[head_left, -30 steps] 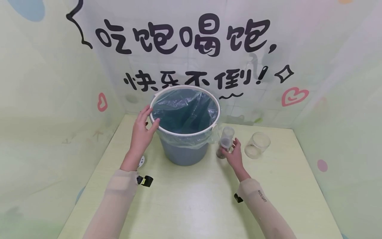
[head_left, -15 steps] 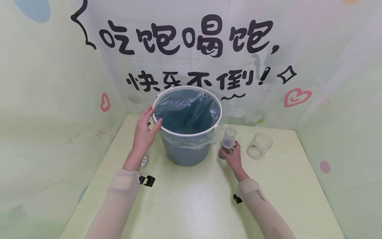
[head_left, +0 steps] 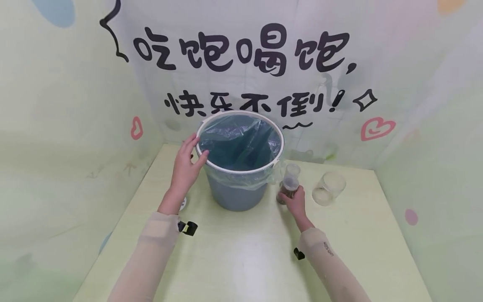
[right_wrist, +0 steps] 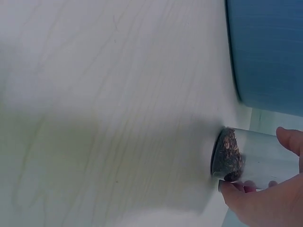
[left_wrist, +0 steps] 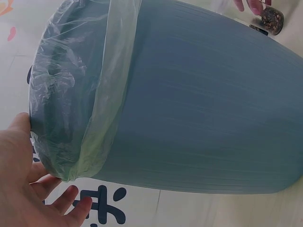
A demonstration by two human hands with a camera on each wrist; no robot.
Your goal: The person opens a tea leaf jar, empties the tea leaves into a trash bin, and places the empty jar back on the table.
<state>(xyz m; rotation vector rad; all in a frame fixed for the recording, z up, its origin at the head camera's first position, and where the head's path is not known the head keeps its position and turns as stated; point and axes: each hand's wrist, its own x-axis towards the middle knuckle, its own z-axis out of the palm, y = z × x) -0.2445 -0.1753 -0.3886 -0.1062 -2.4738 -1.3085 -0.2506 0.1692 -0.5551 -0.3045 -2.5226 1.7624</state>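
Observation:
A blue-grey trash bin [head_left: 235, 188] lined with a translucent green bag [left_wrist: 66, 90] stands at the back of the table. My left hand [head_left: 185, 167] touches the white rim at its left side; thumb and fingers are spread along the edge, as the left wrist view also shows. To the right of the bin, my right hand [head_left: 296, 203] holds a clear cup [right_wrist: 265, 156] between thumb and fingers. Dark, dried flaky bits [right_wrist: 229, 156] lie at the bottom of that cup. Whether its base touches the table, I cannot tell.
A second clear cup [head_left: 292, 169] stands just behind the held one. Further right is a wider clear container [head_left: 329, 188]. A white round piece [head_left: 183, 204] is partly hidden by my left wrist. Printed walls enclose the table [head_left: 241, 260] at the back and sides.
The fingers of my right hand have closed further around the clear cup. My left hand stays on the bin's rim. The whole head view has shifted slightly.

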